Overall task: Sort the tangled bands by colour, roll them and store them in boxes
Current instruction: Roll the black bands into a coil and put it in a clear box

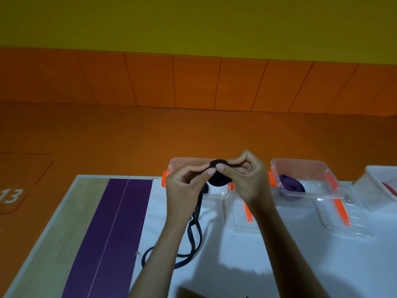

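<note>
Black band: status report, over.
Left hand and right hand pinching black band roll near box. Loose tail on table. Purple band in next box. Nothing blocking.

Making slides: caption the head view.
Left hand and right hand pinch a part-rolled black band near a clear box.

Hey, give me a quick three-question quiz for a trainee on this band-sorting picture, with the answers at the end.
1. True or false: the left hand and right hand both pinch the flat black elastic band with their fingers.
2. What lies in the right-hand clear plastic box with orange latches? A) a rolled purple band B) a yellow band C) nothing
3. Fill in: the black band's unrolled tail trails onto the ____ table.
Key: 1 true; 2 A; 3 white.
</note>
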`<action>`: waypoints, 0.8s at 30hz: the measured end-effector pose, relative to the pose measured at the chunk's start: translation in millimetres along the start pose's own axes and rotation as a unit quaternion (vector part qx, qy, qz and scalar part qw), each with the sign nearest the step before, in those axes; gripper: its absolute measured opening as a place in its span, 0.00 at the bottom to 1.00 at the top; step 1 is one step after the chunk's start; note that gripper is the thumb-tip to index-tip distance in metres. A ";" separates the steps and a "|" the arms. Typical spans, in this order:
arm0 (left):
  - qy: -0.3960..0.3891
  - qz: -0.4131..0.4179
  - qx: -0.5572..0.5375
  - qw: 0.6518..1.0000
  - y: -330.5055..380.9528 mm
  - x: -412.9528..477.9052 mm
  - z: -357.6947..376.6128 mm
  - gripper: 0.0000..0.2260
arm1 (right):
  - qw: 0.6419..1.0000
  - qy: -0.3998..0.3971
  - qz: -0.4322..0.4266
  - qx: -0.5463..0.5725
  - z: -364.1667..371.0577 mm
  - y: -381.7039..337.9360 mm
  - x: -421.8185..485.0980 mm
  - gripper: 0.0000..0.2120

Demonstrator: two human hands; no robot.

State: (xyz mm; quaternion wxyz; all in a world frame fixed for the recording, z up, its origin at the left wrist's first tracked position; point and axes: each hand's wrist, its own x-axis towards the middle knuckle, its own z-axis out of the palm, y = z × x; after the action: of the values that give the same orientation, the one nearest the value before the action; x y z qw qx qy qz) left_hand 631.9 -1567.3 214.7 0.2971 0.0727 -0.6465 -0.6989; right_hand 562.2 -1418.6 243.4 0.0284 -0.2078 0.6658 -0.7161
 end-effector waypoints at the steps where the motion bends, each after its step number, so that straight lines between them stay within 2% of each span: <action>1: -0.012 -0.012 0.001 1.000 0.4 -0.4 -1.3 0.08 | 1.000 0.017 -0.013 -0.005 0.7 -0.7 1.1 0.13; 4: -0.103 -0.077 -0.015 0.992 4.2 3.8 -12.2 0.13 | 0.998 0.051 -0.034 -0.003 0.6 -2.4 0.5 0.11; 6: -0.120 -0.073 -0.020 0.990 6.9 7.2 -17.4 0.14 | 0.999 0.018 -0.025 -0.009 -2.8 -2.1 -2.2 0.11; 9: -0.068 -0.031 0.000 0.997 9.1 6.0 -13.2 0.11 | 0.999 -0.027 -0.010 -0.024 -7.6 -0.2 -4.1 0.09; 12: -0.029 -0.015 0.004 0.999 8.3 1.0 -5.1 0.08 | 0.999 0.009 -0.018 -0.028 -7.0 -1.1 -4.6 0.12; 15: -0.075 -0.055 -0.016 0.996 12.7 -0.2 -3.2 0.12 | 0.995 0.072 -0.058 -0.044 -3.1 -1.4 -4.0 0.12; 17: -0.095 -0.060 -0.015 0.994 15.3 1.5 -6.1 0.15 | 0.994 0.086 -0.061 -0.028 -1.3 -2.8 -5.3 0.10; 21: -0.013 -0.028 -0.025 0.999 18.8 1.2 -5.8 0.11 | 0.999 -0.009 -0.037 -0.028 -5.6 -6.4 -8.1 0.09; 24: 0.031 -0.020 -0.038 0.999 18.0 -0.5 0.0 0.06 | 0.998 -0.005 -0.044 -0.041 -7.0 -7.5 -7.2 0.09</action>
State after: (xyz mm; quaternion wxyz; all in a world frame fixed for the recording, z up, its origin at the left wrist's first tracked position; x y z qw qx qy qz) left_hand 638.0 -1566.8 231.7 0.3053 0.0962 -0.6082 -0.7263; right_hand 568.2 -1408.8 248.6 -0.0082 -0.2418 0.6849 -0.6873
